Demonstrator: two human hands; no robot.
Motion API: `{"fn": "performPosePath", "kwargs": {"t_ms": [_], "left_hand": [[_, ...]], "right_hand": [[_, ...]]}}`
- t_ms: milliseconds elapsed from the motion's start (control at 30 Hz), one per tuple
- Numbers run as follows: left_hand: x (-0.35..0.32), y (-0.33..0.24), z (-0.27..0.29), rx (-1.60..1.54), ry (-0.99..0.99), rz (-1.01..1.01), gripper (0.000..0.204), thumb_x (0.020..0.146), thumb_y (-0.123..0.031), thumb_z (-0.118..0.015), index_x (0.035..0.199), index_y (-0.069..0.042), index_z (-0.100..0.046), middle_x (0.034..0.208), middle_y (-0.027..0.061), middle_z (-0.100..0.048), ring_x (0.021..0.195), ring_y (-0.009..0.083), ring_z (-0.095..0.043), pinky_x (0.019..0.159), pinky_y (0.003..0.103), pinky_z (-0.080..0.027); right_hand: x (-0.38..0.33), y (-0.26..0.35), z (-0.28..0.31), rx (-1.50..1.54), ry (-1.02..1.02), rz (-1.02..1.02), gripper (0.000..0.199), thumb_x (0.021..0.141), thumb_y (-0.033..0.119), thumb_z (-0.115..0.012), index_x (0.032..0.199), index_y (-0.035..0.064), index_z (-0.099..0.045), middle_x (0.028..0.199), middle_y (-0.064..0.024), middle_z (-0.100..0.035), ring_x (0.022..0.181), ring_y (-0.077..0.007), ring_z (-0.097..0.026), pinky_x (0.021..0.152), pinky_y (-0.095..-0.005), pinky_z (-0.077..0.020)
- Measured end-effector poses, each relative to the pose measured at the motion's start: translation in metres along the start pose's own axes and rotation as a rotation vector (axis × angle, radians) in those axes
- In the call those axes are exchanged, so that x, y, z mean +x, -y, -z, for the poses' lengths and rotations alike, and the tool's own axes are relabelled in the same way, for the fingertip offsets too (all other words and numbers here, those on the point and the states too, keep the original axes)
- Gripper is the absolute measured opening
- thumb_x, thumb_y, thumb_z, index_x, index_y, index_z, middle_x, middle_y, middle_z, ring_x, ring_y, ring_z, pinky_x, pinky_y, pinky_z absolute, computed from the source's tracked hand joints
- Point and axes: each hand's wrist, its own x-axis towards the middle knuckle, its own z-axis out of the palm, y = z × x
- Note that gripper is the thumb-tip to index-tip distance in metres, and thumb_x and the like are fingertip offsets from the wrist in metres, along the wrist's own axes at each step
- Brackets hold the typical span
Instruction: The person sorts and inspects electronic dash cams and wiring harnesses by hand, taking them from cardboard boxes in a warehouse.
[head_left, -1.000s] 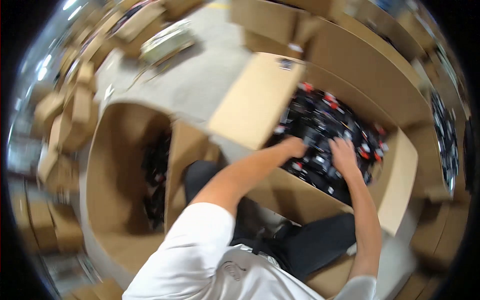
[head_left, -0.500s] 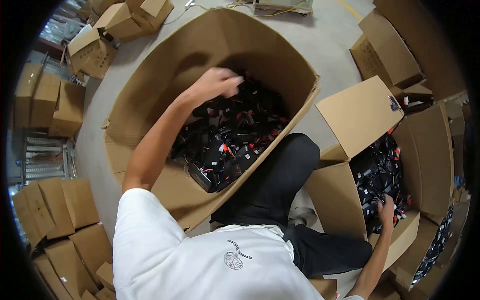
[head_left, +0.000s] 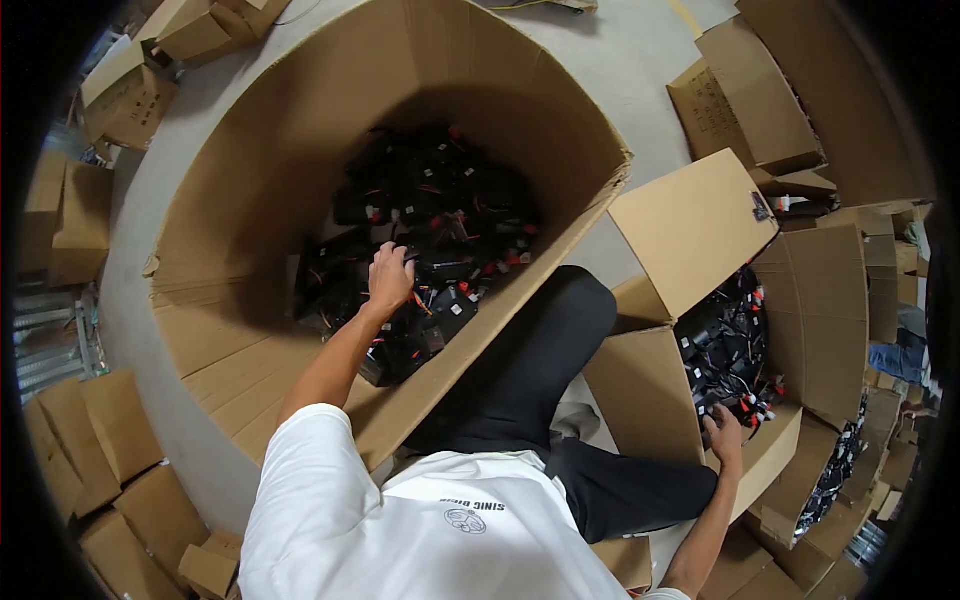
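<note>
A large open cardboard box (head_left: 270,130) stands in front of me with a heap of black wired units (head_left: 430,200) inside. They have small white labels and red and white plugs. My left hand (head_left: 391,280) is down on the near part of this heap, its fingers bent round one black unit whose shape is mostly hidden. On the right, a smaller open carton (head_left: 640,385) holds more black wired units (head_left: 725,340). My right hand (head_left: 724,437) is at this carton's near end, its fingers closed round a dark unit among the wires.
My bent knee (head_left: 570,310) lies between the two boxes. A raised carton flap (head_left: 690,225) slants up on the right. Other cartons stand along the left (head_left: 110,430) and at the far right (head_left: 765,100). Another open box of dark parts (head_left: 835,480) is at the right.
My left hand has come down and nearer from the far side of the heap onto its near part. My right hand stays at the smaller carton. The view has shifted slightly.
</note>
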Motion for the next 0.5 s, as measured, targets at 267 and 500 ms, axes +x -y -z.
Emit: {"fn": "performPosePath", "kwargs": {"t_ms": [267, 500], "left_hand": [[0.009, -0.005, 0.0, 0.536, 0.413, -0.868, 0.044, 0.083, -0.026, -0.063, 0.125, -0.017, -0.067, 0.131, 0.0138, -0.055, 0.137, 0.0343, -0.038, 0.113, 0.054, -0.028], [-0.016, 0.009, 0.038, 0.036, 0.859, -0.759, 0.019, 0.083, -0.016, -0.059, 0.079, -0.003, -0.072, 0.074, 0.0153, -0.07, 0.069, 0.03, -0.068, 0.064, 0.042, -0.053]], "right_hand": [[-0.015, -0.008, 0.012, 0.057, -0.1, -0.065, 0.044, 0.085, 0.023, -0.07, 0.122, -0.0011, -0.063, 0.108, -0.0213, -0.07, 0.1, -0.0304, -0.069, 0.088, -0.0386, -0.0533], [0.001, 0.005, -0.004, 0.059, -0.159, 0.035, 0.043, 0.084, 0.029, -0.07, 0.117, 0.0008, -0.066, 0.104, -0.0212, -0.07, 0.099, -0.0353, -0.068, 0.088, -0.0418, -0.0524]]}}
